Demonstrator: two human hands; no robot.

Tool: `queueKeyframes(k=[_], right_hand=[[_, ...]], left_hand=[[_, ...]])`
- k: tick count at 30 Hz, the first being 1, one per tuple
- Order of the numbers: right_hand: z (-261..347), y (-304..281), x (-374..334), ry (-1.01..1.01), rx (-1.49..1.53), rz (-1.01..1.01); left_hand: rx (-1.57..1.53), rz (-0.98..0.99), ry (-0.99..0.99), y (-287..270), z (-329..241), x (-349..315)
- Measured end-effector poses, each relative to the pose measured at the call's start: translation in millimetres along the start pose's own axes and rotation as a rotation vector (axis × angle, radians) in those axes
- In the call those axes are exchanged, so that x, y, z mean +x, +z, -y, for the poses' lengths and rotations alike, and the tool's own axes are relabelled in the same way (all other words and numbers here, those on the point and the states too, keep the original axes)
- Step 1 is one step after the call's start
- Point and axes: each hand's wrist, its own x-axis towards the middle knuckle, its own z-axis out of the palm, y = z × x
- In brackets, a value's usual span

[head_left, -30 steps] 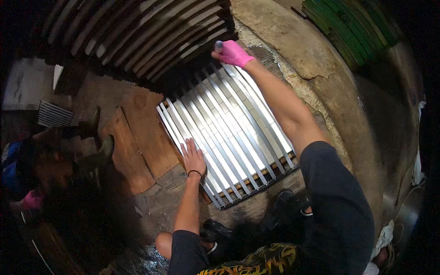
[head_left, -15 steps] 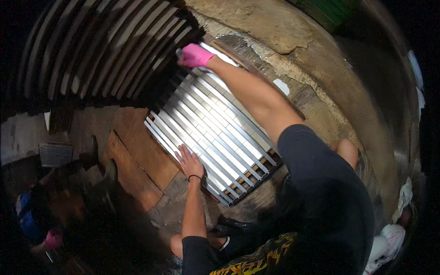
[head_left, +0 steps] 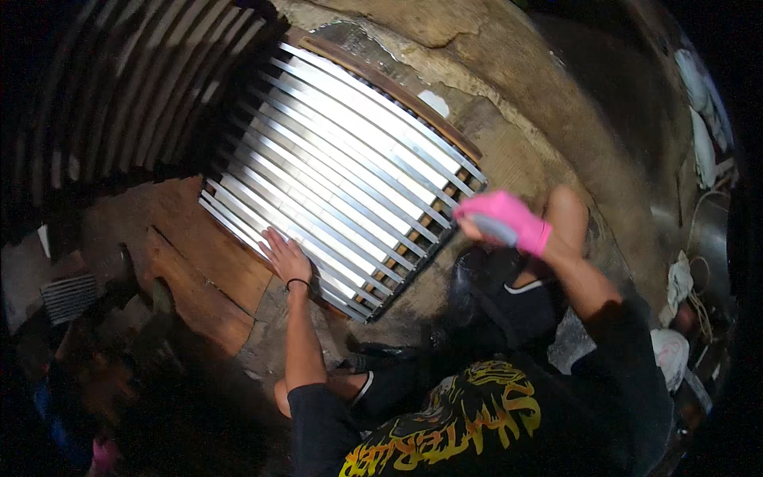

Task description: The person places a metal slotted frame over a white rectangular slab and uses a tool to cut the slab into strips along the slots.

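A panel of silver metal slats [head_left: 350, 167] lies on a wooden frame on the ground before me. My left hand [head_left: 284, 256], bare with a dark band at the wrist, rests flat with fingers spread on the panel's near left edge. My right hand [head_left: 502, 219] wears a pink glove and is closed around a small grey object [head_left: 494, 229] that is mostly hidden, held just off the panel's near right corner, above my knee.
A second set of slats [head_left: 119, 87] stands dark at the upper left. Brown boards [head_left: 199, 270] lie left of the panel. A rough earthen or concrete wall [head_left: 556, 87] curves along the right. White rags [head_left: 699, 103] lie at the far right.
My right hand has drawn back from the panel's far edge to its near right corner, close to my knee. My left hand stays on the panel's near edge.
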Motion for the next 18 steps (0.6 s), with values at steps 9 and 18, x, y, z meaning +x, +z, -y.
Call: queueKeyframes(k=[9, 18], right_hand=[[57.6, -80.7, 358.4, -0.497, 0.040, -0.243], [23.6, -25.1, 442.3, -0.363, -0.335, -0.205]], left_hand=[[-0.017, 0.048, -0.008, -11.8, -1.9, 5.9], [0.000, 0.059, 0.033, -1.1, -6.6, 11.2]])
